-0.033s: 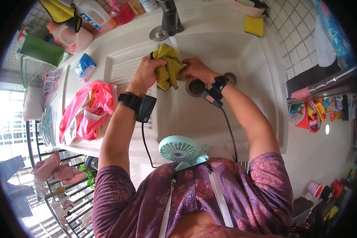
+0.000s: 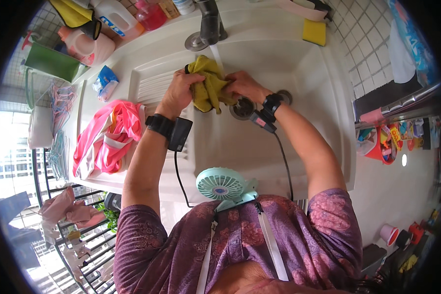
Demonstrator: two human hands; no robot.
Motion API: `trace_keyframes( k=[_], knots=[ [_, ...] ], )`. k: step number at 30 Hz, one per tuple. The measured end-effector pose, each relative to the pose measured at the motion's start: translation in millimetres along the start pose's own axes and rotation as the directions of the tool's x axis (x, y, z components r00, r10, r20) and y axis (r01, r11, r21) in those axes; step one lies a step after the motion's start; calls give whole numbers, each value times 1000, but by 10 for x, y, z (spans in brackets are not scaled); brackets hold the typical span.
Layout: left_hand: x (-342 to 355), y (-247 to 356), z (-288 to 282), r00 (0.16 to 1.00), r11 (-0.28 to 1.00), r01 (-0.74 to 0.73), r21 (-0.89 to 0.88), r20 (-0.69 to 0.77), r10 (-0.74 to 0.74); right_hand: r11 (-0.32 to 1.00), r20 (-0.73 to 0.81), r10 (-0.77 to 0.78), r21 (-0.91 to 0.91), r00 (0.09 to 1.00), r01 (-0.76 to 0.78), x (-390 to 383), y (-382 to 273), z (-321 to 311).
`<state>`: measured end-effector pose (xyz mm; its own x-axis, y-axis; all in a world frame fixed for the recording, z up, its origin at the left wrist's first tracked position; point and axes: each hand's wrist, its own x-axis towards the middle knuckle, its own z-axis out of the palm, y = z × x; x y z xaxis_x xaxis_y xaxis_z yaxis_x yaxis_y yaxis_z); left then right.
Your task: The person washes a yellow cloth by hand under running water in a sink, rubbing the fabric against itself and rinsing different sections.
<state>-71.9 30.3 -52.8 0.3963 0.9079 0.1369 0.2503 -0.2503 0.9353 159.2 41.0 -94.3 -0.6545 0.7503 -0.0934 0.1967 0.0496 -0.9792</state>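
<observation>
Open room is left in the sink (image 2: pixel 235 157) below and to the right of the hands, bounded by the near rim and the right wall. The left side is taken up by the ridged washboard (image 2: pixel 154 88) and a heaped pink garment (image 2: pixel 115 134); above, the faucet (image 2: pixel 209 27) is fixed at the back edge, its water falling beside a yellow-green cloth (image 2: pixel 209 83). The cloth is held over the basin, just left of the drain (image 2: pixel 241 109), pinched under the thumb of the left hand (image 2: pixel 183 86). Its right edge is met by the right hand (image 2: pixel 246 86), fingers curled; whether it is gripped there cannot be told.
</observation>
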Motion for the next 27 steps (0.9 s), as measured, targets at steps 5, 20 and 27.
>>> trace_keyframes(
  k=[5, 20, 27],
  knots=[
    [-57, 165, -17, 986, 920, 144, -365, -23, -164, 992, -231, 110, 84, 967, -93, -72, 0, -225],
    [-10, 365, 291, 952, 958, 286, -11, 120, -283, 641, -337, 62, 735, 939, 221, 81, -150, -255],
    [60, 210, 379, 881, 816, 466, -341, 92, -465, 650, -370, 11, 709, 929, 275, 160, -34, -224]
  ],
)
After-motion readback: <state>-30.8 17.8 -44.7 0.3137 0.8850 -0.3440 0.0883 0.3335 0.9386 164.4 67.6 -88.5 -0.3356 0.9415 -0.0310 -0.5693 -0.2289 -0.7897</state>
